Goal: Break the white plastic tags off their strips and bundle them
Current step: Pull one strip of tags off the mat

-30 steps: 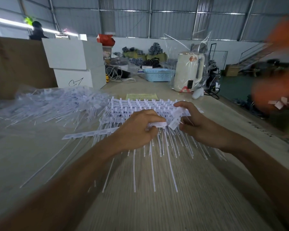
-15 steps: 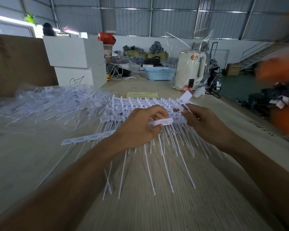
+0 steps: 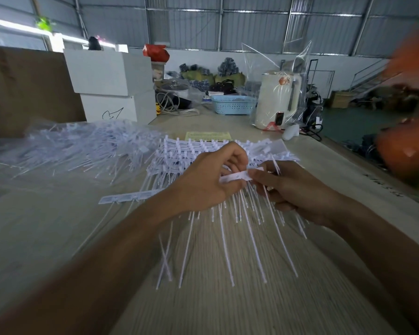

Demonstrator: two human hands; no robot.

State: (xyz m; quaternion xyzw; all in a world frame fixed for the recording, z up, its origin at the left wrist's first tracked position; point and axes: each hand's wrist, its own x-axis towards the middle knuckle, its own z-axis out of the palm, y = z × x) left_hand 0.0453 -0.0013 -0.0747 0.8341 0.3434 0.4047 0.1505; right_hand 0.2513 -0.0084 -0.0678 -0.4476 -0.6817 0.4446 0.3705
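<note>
Your left hand [image 3: 203,182] grips a white tag strip [image 3: 237,176] above the table [image 3: 46,226]; your right hand [image 3: 293,187] has its fingers pinched on the strip's end. Tag tails hang below, over the strip pile [image 3: 191,153].

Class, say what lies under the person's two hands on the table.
Under the left hand and right hand lie stacked strips of white tags, tails fanning toward the camera. The hands cover the middle of the stack.
</note>
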